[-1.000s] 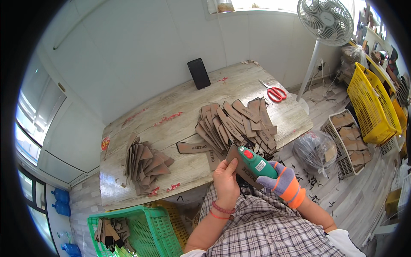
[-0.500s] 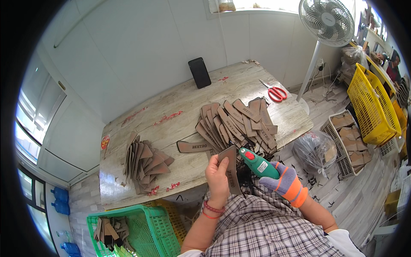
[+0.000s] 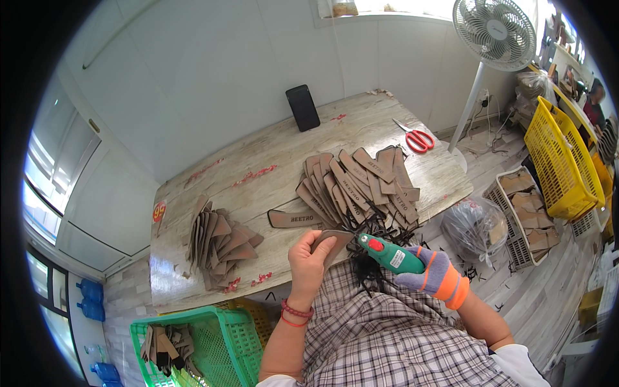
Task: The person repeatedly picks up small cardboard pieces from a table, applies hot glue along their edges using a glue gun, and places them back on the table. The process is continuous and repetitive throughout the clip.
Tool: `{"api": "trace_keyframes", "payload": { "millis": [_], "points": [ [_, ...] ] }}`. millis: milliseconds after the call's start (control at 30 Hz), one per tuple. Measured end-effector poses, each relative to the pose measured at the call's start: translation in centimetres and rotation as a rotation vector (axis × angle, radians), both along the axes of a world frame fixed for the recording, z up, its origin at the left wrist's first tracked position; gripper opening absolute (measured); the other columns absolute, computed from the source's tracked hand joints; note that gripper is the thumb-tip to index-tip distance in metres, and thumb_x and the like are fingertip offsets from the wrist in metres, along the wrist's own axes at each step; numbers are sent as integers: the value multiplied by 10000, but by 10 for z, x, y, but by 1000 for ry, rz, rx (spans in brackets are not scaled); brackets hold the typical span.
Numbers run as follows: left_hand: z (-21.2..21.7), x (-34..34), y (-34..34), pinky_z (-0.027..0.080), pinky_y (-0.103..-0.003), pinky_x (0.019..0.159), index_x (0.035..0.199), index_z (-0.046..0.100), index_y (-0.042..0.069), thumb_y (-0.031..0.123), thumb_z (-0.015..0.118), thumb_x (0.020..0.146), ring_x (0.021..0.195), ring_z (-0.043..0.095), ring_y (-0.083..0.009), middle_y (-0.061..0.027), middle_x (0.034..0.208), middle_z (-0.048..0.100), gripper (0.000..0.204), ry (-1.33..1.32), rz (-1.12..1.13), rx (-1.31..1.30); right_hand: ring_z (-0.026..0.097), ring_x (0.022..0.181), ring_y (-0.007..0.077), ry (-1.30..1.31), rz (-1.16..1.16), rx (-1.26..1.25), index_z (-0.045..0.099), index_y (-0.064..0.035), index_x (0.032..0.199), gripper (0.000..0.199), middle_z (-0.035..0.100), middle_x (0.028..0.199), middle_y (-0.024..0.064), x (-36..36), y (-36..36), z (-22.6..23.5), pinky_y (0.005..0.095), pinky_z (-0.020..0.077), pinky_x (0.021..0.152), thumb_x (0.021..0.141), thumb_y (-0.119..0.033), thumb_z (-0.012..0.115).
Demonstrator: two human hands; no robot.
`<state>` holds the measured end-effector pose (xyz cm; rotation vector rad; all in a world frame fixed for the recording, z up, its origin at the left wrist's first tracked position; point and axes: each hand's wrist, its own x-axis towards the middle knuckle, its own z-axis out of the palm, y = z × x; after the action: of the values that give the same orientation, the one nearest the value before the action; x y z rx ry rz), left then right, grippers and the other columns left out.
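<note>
My left hand (image 3: 308, 258) pinches brown leather piece (image 3: 332, 242) at near edge of wooden table (image 3: 271, 155). My gloved right hand (image 3: 433, 276) wraps closed around green handheld power tool (image 3: 390, 253), tip touching piece. Fanned stack of leather pieces (image 3: 361, 184) on table just beyond; red scissors (image 3: 418, 137) farther back.

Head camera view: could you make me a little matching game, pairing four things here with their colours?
Things:
1. scissors
2. hand tool in the right hand
3. basket on the floor at the right
4. leather piece in the left hand

Colours:
a. yellow
b. brown
c. red handles
d. green

Pairs: 1-c, 2-d, 3-a, 4-b
</note>
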<state>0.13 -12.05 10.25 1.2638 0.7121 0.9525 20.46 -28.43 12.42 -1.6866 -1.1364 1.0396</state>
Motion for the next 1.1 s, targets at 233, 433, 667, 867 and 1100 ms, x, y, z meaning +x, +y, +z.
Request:
{"api": "trace_keyframes", "payload": {
  "millis": [233,433,667,867,1100],
  "points": [
    [8,-11,13,423,-225,656,850,644,-38,50,669,848,724,522,-74,-7,789,582,91,159,-1,247,543,633,34,-11,30,-60,614,-31,1180,538,650,796,-9,0,0,15,211,460,586,742,-256,831],
    [17,-14,15,393,-190,666,862,645,-32,38,665,862,733,484,-38,33,792,547,72,213,-48,274,539,609,38,-94,60,-31,612,-33,1190,550,647,773,0,4,0,11,218,453,560,745,-274,827],
    [17,-13,16,388,-192,644,859,649,-32,39,673,855,708,475,-34,34,781,543,75,223,-74,261,629,717,77,-107,73,-111,610,-18,1191,591,697,858,69,6,0,17,243,522,688,742,-339,822],
    [16,-13,18,371,-194,596,844,655,-24,50,681,847,668,463,-28,41,764,549,78,253,-130,279,621,696,69,-21,86,-119,601,-6,1204,577,689,845,52,7,1,22,234,517,655,756,-304,812],
    [25,-12,15,404,-229,609,833,643,-39,62,686,822,682,497,-68,-1,735,562,111,301,-204,252,627,695,76,-34,123,-138,590,13,1211,600,690,843,62,9,5,29,233,524,666,755,-306,814]
  ]
}}
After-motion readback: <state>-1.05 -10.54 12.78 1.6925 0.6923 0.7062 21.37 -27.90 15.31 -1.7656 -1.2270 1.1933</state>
